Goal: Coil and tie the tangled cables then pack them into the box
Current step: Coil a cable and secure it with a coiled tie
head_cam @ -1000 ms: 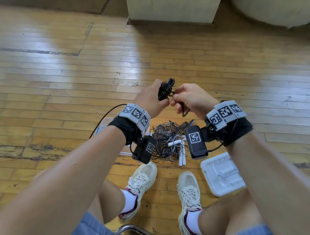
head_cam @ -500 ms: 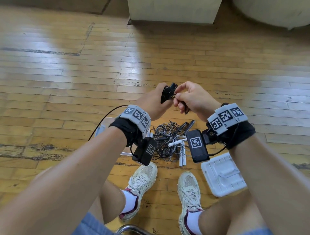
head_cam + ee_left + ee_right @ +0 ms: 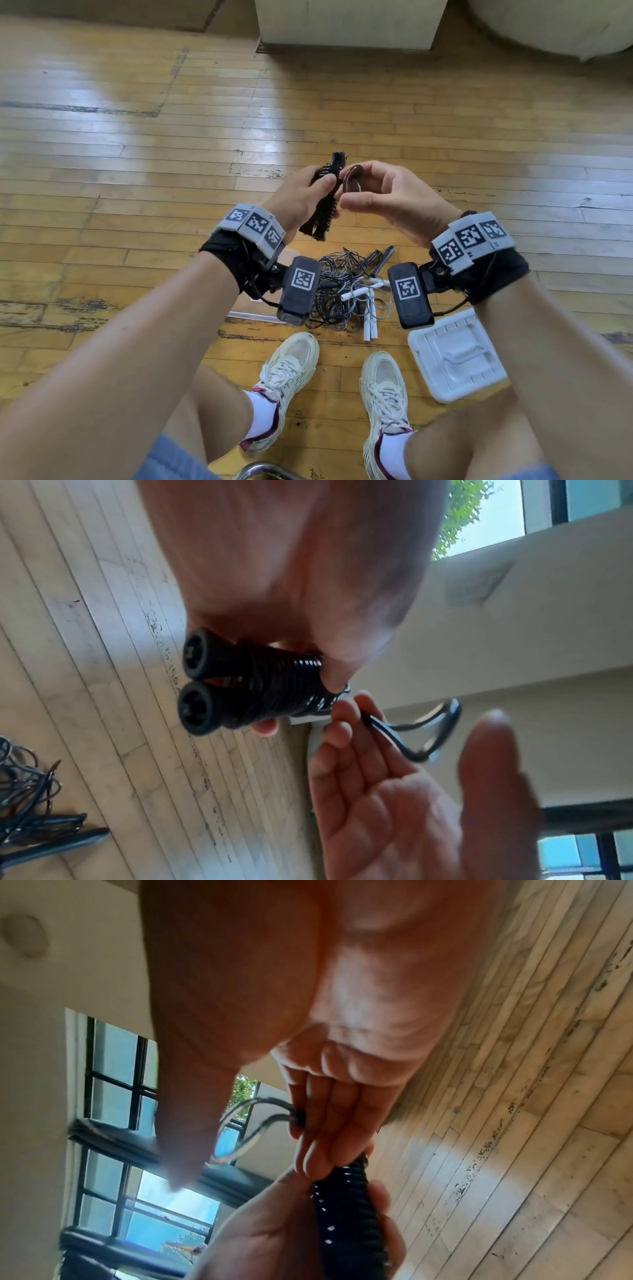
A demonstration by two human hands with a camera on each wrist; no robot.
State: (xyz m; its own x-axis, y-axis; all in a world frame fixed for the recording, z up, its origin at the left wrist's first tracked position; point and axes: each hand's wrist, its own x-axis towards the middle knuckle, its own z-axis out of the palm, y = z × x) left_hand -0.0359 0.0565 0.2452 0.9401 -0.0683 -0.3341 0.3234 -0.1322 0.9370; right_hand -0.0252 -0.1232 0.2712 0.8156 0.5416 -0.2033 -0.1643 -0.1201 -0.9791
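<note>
My left hand (image 3: 296,202) grips a black bundle (image 3: 325,205): two round-ended handles (image 3: 198,685) side by side with black cable wound tightly round them. It is held upright in front of me, above the floor. My right hand (image 3: 387,202) is right beside it and holds a short loop of the same cable (image 3: 352,181) near the bundle's top. The loop (image 3: 421,734) runs from the windings past the right fingertips (image 3: 356,723), and the thumb stands apart from it. A tangled pile of dark and white cables (image 3: 346,291) lies on the floor below my hands.
A white plastic box part (image 3: 455,356) lies on the wooden floor by my right foot. A pale flat object (image 3: 250,313) shows partly behind my left wrist. A pale cabinet base (image 3: 346,24) stands further off. My feet (image 3: 287,370) are just short of the pile.
The right hand has turned and spread, and the cable loop now stands open beside the bundle's top instead of hanging under the hand. The left hand keeps its grip.
</note>
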